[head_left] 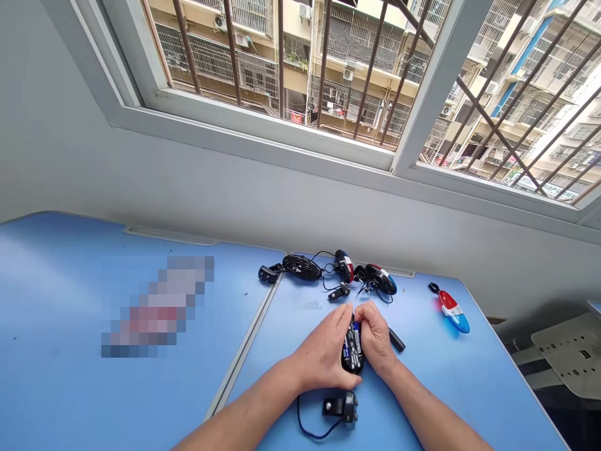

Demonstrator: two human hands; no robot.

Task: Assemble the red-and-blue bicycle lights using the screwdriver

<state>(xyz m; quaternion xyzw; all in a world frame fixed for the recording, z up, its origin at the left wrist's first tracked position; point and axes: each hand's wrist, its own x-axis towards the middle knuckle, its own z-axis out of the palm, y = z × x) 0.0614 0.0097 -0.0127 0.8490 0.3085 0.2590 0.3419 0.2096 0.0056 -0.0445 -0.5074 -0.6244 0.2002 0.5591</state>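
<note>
My left hand and my right hand both grip an open black plastic lamp housing from its sides, and blue-labelled batteries show inside it. A black clamp bracket with a looped thin cable lies just below my hands. A short black cylinder sits beside my right hand. Farther off lie a black lamp base, a red, white and blue lamp, another lamp and a closed red, white and blue lamp. Thin wires tangle among them.
The blue desk has a grey seam running across it. A pixelated blurred patch covers part of the left side. A wall and a barred window stand behind the desk, and a pale perforated panel sits beyond the right edge.
</note>
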